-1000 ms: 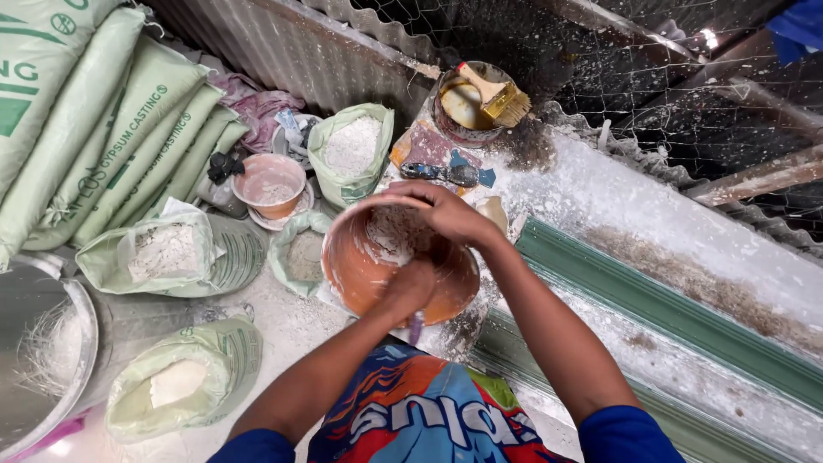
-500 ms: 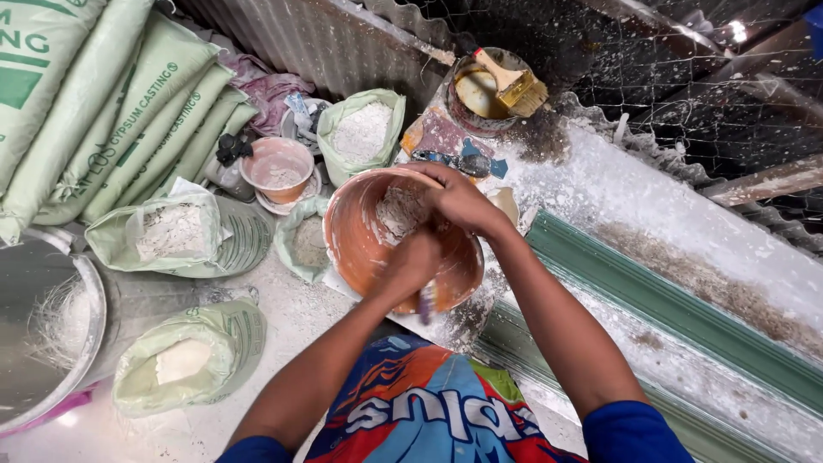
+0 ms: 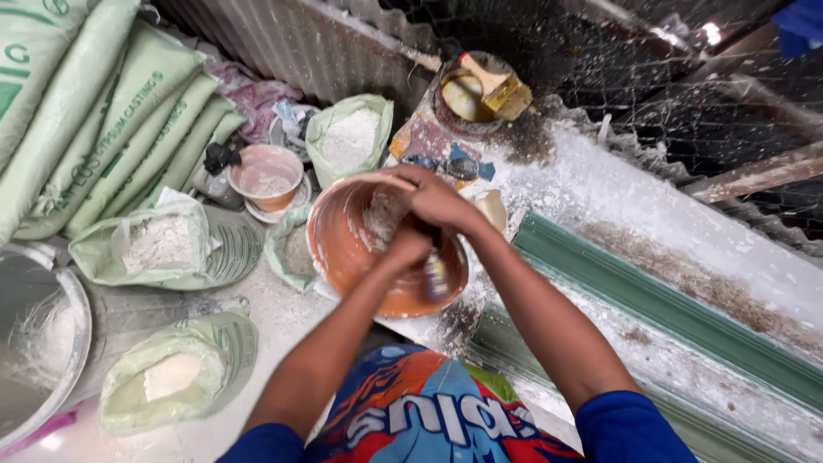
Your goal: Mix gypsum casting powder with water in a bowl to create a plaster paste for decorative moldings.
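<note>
Both hands work inside the orange bowl [image 3: 343,249]: left hand [image 3: 403,249] closed on a tool [image 3: 435,273], right hand [image 3: 437,201] cupped at its 12 o'clock.

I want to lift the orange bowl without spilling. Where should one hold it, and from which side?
Probably by the bare left rim of the orange bowl, coming from the left. That edge is free, while the left hand and right hand crowd the right side, and the bowl tilts, so support underneath would help.
</note>
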